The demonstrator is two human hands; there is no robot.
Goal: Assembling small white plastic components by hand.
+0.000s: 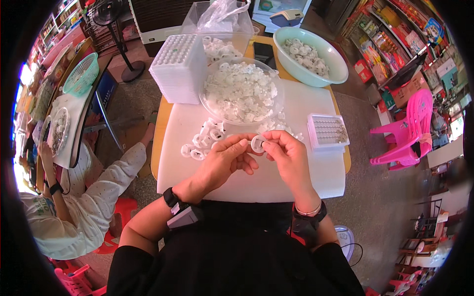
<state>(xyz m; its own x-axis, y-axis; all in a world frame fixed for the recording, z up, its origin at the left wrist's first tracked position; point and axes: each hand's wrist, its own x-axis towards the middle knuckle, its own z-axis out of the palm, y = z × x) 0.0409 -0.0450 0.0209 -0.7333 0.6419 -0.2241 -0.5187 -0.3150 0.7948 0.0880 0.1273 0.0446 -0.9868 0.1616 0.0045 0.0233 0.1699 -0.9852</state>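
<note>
White plastic ring [257, 143] sits pinched between the fingers of both the left hand [224, 160] and right hand [289, 157], above the desk [256, 182], and a loose pinch could drop it among the rings [202, 140] beyond the fingertips.

grey concrete floor [375, 197], pink plastic chairs [410, 130], stocked shop shelves [395, 34], standing fan [111, 12]

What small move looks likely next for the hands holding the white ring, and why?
Probably setting the white ring into the small white tray: both the left hand and right hand pinch it above the table, and that tray sits just right of them.
</note>
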